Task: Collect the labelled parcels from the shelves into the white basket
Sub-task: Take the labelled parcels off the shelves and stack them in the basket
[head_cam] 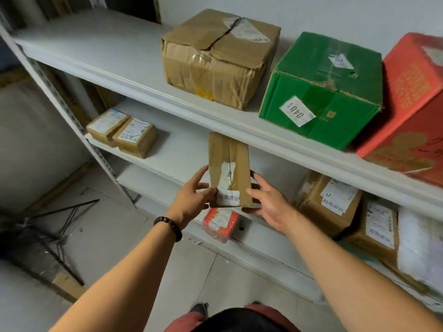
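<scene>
A slim brown cardboard parcel (229,161) with a white label near its lower end is held upright in front of the white shelves (134,75). My left hand (194,197) grips its lower left edge, thumb on the label. My right hand (268,202) holds the lower right edge from beside and below. More labelled parcels lie on the shelves: two small brown ones (122,133) at the left of the middle shelf, a red-and-white one (220,224) lower down, and brown boxes (330,202) at the right. The white basket is not in view.
The top shelf carries a crumpled brown box (215,58), a green box (321,92) marked 0401 and a red box (412,104). A dark metal stand (55,226) lies on the floor at the left. My shoes (199,309) are near the shelf foot.
</scene>
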